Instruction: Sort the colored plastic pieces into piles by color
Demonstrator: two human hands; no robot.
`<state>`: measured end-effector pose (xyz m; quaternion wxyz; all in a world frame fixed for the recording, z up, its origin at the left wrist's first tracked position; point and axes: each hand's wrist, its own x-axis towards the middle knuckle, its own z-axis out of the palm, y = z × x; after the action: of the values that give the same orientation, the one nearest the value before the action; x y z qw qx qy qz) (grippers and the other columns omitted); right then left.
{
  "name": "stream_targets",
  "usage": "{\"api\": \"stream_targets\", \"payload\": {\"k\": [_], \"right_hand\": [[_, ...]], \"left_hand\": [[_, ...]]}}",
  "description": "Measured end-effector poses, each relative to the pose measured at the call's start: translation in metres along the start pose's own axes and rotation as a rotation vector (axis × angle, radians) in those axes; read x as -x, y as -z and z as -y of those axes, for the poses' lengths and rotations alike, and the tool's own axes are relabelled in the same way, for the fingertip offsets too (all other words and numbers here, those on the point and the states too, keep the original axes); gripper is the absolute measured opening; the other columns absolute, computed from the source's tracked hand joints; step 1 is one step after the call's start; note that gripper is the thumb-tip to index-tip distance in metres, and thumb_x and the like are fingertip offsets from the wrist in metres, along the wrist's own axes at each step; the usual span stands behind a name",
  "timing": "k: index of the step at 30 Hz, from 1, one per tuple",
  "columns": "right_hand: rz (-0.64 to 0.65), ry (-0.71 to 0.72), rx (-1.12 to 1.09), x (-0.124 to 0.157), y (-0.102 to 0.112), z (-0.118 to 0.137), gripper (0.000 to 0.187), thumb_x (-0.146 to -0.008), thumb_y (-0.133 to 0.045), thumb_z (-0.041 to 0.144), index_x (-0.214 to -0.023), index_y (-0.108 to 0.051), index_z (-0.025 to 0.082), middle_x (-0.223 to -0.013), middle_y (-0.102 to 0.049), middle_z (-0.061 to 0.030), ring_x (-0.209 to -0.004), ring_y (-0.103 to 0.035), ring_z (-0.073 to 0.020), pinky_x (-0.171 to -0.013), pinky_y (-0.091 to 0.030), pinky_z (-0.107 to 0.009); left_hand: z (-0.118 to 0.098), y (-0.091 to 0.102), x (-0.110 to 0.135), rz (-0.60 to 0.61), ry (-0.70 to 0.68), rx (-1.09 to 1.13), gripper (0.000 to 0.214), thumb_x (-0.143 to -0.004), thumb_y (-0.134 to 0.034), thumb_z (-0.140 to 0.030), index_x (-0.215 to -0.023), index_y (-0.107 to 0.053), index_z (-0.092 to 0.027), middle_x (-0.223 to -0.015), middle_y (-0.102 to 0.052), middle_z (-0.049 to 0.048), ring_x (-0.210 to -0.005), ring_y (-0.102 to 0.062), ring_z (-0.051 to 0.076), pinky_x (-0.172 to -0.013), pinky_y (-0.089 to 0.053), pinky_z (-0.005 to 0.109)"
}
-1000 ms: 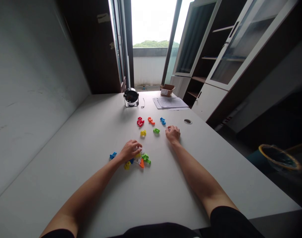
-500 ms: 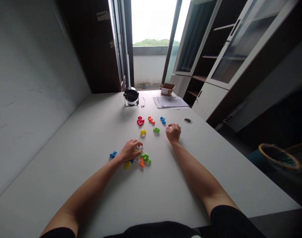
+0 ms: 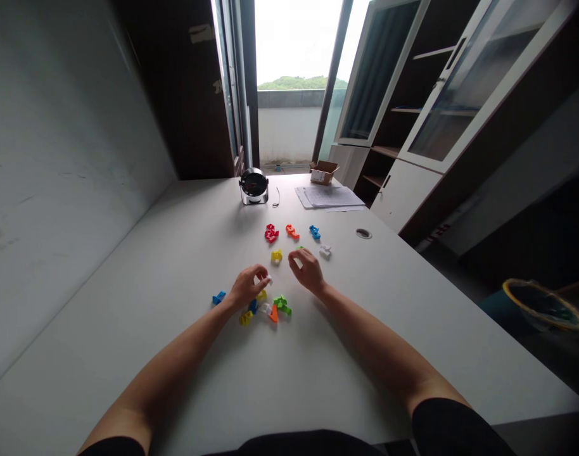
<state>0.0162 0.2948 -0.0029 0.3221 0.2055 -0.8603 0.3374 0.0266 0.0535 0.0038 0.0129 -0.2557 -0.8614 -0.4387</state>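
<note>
White plastic block (image 3: 269, 280), very small, sits at the fingertips of the left hand (image 3: 248, 286), on the far edge of a loose heap of coloured blocks (image 3: 270, 307). The fingers of this hand are bent and come together around the block, but I cannot tell if they really pinch it or only touch it. The right hand (image 3: 308, 269) is over the white surface (image 3: 128, 285), with its fingers loosely curved and a little apart, and it seems to hold nothing. It is near a yellow block (image 3: 277, 255) and a green block (image 3: 300, 247), which is mostly hidden behind this hand. A second white block (image 3: 324, 251) lies just beyond, near a blue block (image 3: 314, 232). A red block (image 3: 271, 234) and an orange block (image 3: 292, 232) lie in the same loose group.

The main risk, in my judgement, is the small size of these blocks. With so little contact, the white block could slip from the fingertips and fall on the heap, and then its blocks could scatter. The right hand is also low and close, so a careless movement of it could push the yellow or green block out of place.
</note>
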Motion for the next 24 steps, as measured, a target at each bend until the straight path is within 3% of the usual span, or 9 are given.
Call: {"api": "stream_targets", "payload": {"k": [5,8,15,24], "right_hand": [[0.205,0.111,-0.002,0.003,-0.003,0.008,0.010,-0.095,-0.053,0.018,-0.091,-0.063,0.020,-0.084,-0.067,-0.0031,-0.077,-0.059,-0.0157,-0.073,-0.046,-0.029],[0.265,0.169,0.018,0.004,-0.003,0.014,0.010,-0.096,-0.054,0.019,-0.092,-0.063,0.020,-0.085,-0.067,-0.0037,-0.080,-0.059,-0.0162,-0.075,-0.047,-0.030],[0.283,0.250,0.032,0.008,-0.012,0.031,0.015,-0.094,-0.062,0.032,-0.104,-0.061,0.021,-0.098,-0.067,-0.0071,-0.095,-0.059,-0.0206,-0.081,-0.050,-0.033],[0.288,0.248,-0.046,0.009,-0.012,0.032,0.012,-0.099,-0.052,0.021,-0.110,-0.058,0.020,-0.096,-0.068,-0.0049,-0.084,-0.063,-0.0153,-0.076,-0.049,-0.028]], "left_hand": [[0.008,0.002,-0.003,-0.087,0.092,0.189,0.028,-0.090,-0.058,-0.037,-0.110,-0.067,-0.022,-0.088,-0.071,0.0014,-0.073,-0.060,0.012,-0.073,-0.047,0.025],[0.012,0.000,-0.005,-0.104,0.116,0.294,0.027,-0.089,-0.059,-0.039,-0.105,-0.070,-0.020,-0.092,-0.072,0.0034,-0.078,-0.062,0.013,-0.074,-0.048,0.025],[0.011,-0.004,-0.007,-0.092,0.130,0.582,0.032,-0.083,-0.068,-0.045,-0.095,-0.067,-0.015,-0.088,-0.070,0.0050,-0.079,-0.063,0.014,-0.075,-0.052,0.026],[0.008,-0.003,-0.007,-0.045,0.157,0.613,0.031,-0.083,-0.069,-0.045,-0.087,-0.065,-0.014,-0.077,-0.066,0.0021,-0.071,-0.061,0.011,-0.070,-0.051,0.024]]}}
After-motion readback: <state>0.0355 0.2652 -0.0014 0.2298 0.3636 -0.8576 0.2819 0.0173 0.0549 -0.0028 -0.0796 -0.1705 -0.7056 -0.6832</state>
